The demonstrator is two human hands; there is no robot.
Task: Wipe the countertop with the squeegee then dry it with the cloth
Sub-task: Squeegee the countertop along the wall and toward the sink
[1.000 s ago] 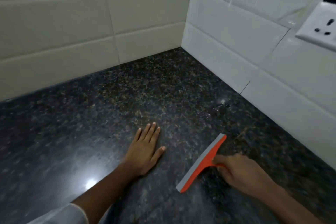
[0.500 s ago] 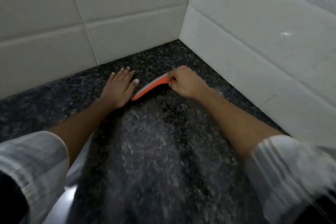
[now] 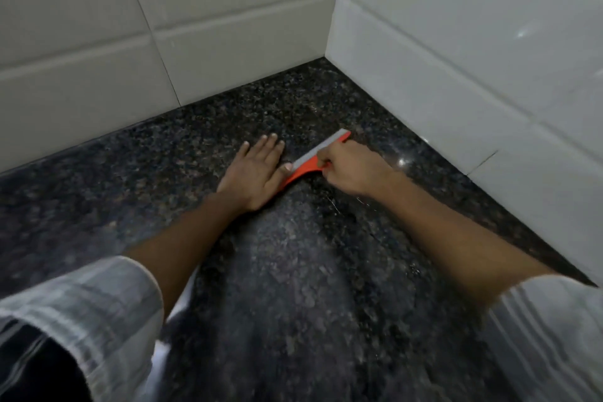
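An orange squeegee [image 3: 306,167] with a grey blade lies edge-down on the dark speckled granite countertop [image 3: 293,287], near the far corner where two tiled walls meet. My right hand [image 3: 354,170] is closed around its handle from the right. My left hand [image 3: 256,171] rests flat on the stone, fingers spread, its thumb touching the squeegee's left end. No cloth is in view.
White tiled walls [image 3: 163,26] close the counter at the back and along the right side [image 3: 473,59]. A bright light reflection [image 3: 402,161] shows on the stone to the right of my right hand. Striped sleeves fill the lower corners.
My right hand has carried the squeegee from the near counter toward the back corner. My left hand has slid forward with it and now touches the blade's left end.
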